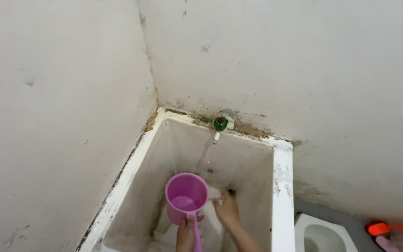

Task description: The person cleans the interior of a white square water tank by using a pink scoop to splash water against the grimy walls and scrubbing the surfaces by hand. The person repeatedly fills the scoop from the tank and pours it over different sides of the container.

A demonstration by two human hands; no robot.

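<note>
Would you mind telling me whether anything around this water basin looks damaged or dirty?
Yes: brownish grime and mould line the wall joint behind the green-handled tap, and the white basin rim shows worn, flaking patches. The pink dipper looks intact.

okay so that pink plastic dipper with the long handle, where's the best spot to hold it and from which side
Probably the long straight handle of the pink plastic dipper, taken from below, on the near side. The handle points down toward the person while the cup sits upright with water in it, so gripping there should keep it level. The left hand already wraps that handle; the right hand is down in the white tiled basin.
</note>
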